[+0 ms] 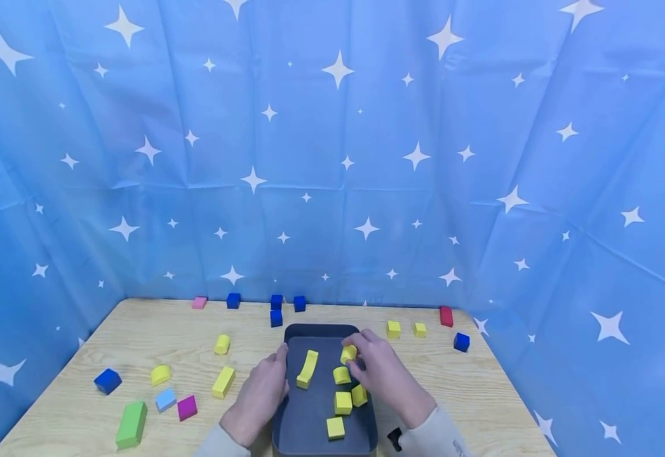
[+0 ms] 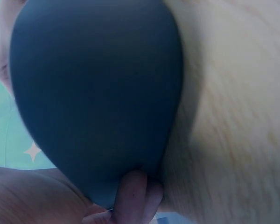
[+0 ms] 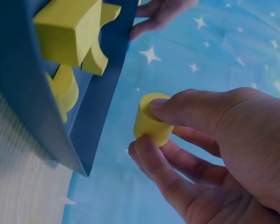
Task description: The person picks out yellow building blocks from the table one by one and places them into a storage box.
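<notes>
My right hand (image 1: 386, 374) pinches a yellow cylinder (image 3: 151, 121) between thumb and fingertips, above the far right part of a dark grey tray (image 1: 317, 406). In the right wrist view the cylinder is clear of the tray's wall. My left hand (image 1: 260, 390) holds the tray's left side; in the left wrist view its fingers (image 2: 131, 196) press against the wall. Inside the tray lie a long curved yellow block (image 1: 307, 369), a yellow half-round block (image 1: 341, 375), a yellow cube (image 1: 335, 428) and other yellow blocks.
Left of the tray lie a yellow bar (image 1: 223, 382), a green block (image 1: 131, 425), a magenta cube (image 1: 187, 407) and a light blue block (image 1: 166, 400). Several blue cubes (image 1: 276, 318) stand behind it. Two yellow cubes (image 1: 393, 329) and a red block (image 1: 446, 316) sit at the back right.
</notes>
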Demonstrator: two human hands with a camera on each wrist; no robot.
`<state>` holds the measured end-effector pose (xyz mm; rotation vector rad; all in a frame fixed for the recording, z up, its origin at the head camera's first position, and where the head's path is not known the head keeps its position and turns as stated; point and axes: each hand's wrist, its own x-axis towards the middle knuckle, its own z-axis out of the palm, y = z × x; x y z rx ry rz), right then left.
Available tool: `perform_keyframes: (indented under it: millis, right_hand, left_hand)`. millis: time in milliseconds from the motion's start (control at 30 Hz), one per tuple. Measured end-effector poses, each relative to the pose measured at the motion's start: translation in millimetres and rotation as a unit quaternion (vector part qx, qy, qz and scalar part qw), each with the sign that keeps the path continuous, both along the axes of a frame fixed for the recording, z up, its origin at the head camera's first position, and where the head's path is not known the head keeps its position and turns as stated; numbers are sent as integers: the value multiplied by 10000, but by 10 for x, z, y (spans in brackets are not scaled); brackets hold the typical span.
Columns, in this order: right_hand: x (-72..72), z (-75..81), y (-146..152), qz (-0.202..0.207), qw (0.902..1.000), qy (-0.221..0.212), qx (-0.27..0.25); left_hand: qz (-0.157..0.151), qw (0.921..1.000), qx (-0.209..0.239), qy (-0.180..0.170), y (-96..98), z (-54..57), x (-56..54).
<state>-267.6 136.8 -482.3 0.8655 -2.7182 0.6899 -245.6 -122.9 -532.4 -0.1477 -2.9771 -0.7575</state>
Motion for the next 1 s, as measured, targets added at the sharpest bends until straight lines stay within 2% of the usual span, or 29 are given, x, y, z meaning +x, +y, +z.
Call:
perform_keyframes:
  millis: [433, 733, 1000]
  right_hand:
    - [172, 3, -178, 534, 9950, -763, 364]
    - [237, -4, -268, 897, 9893, -1016, 545]
    - [256, -30, -307, 928, 9855, -1151, 829]
  left_hand:
    - [-59, 9999, 93, 30, -10, -43, -21]
    - [-57, 9999, 82, 81, -14, -29, -14]
    - [-46, 10000, 35, 4, -19, -17, -22]
